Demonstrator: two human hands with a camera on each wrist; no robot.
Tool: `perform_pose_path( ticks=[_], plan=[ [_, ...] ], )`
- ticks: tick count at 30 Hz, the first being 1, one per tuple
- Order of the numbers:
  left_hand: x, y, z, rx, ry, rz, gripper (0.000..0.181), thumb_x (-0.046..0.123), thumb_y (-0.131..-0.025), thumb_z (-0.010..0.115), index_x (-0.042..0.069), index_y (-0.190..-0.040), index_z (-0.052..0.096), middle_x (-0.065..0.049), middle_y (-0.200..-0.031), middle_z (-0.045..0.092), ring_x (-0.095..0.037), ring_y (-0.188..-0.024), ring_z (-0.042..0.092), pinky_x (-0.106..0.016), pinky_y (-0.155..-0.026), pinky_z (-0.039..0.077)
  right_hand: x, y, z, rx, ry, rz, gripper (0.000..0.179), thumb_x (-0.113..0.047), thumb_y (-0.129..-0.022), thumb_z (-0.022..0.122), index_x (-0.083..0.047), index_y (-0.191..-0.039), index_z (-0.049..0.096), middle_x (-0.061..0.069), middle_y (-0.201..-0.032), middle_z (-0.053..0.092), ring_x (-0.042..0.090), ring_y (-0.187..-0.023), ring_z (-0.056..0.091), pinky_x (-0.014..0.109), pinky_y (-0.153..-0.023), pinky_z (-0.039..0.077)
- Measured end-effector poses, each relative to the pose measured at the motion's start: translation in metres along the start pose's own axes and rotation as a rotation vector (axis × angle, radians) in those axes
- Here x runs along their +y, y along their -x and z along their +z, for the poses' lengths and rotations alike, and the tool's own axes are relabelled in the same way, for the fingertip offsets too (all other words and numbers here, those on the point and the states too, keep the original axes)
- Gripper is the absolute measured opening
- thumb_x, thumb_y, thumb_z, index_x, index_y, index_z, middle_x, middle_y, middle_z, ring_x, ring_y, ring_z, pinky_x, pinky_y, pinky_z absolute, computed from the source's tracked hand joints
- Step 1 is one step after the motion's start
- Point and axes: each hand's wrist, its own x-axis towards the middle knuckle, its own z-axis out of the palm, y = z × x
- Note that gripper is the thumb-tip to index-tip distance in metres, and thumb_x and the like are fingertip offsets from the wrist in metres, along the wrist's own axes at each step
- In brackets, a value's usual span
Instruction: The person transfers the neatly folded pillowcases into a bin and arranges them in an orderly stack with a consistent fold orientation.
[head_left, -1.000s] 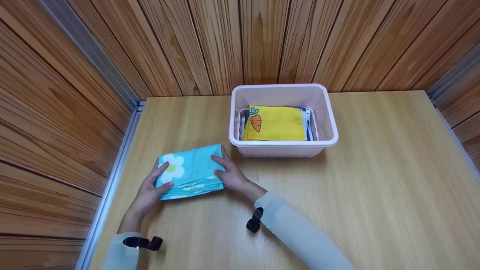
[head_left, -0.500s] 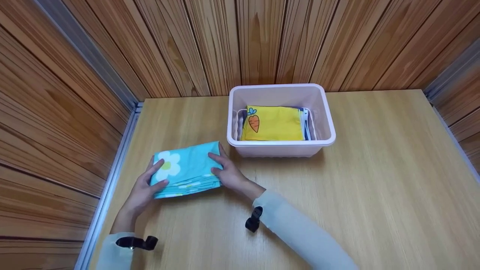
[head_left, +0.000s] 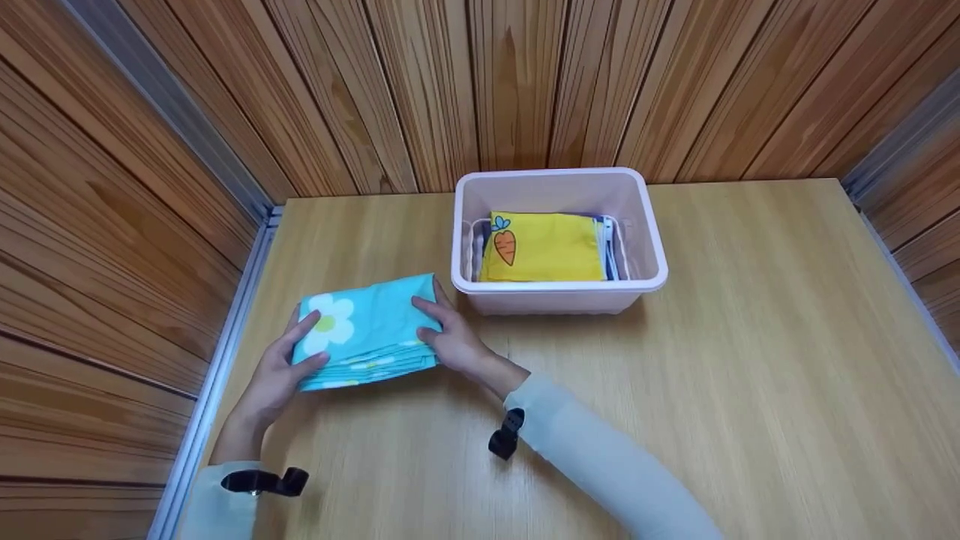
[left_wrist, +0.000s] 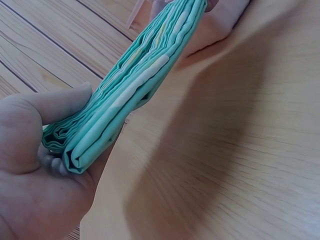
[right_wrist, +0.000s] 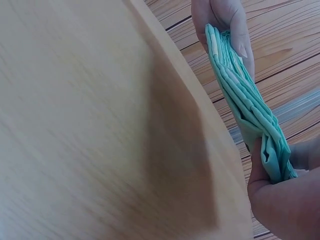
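Note:
A turquoise folded cloth (head_left: 382,319) with a white daisy print is held above the table, left of centre in the head view. My left hand (head_left: 274,375) grips its left end, thumb and a finger on top and the others out of sight beneath. At the opposite end my right hand (head_left: 454,337) pinches the cloth the same way. Seen edge-on in the left wrist view, the cloth (left_wrist: 125,90) shows many stacked layers. In the right wrist view, both hands hold the cloth (right_wrist: 245,100), and its shadow falls on the tabletop below.
Behind and to the right stands a pale pink bin (head_left: 559,287). Folded fabrics lie in it, with a yellow one (head_left: 555,247) bearing a carrot print on top. Wood-panelled walls (head_left: 517,82) enclose the back and sides of the table (head_left: 750,360).
Both hands have lifted the turquoise cloth slightly and shifted it a little left and away from me. The bin and its contents stay put; the view has drifted slightly.

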Motion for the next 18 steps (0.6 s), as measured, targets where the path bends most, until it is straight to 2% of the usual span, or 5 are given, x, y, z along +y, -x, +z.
perform_pose_path(
  ticks=[18],
  plan=[
    [0.02, 0.001, -0.008, -0.005, 0.067, 0.022, 0.068, 0.013, -0.103, 0.06, 0.013, -0.162, 0.026, 0.002, -0.171, -0.011, -0.025, -0.154, -0.02, -0.054, -0.123, -0.007, -0.026, 0.002, -0.002, 0.018, 0.015, 0.039, 0.054, -0.009, -0.105, 0.055, -0.021, -0.156, 0.043, -0.008, -0.172, -0.003, 0.014, -0.156, -0.004, 0.037, -0.125, 0.012]
  ],
)
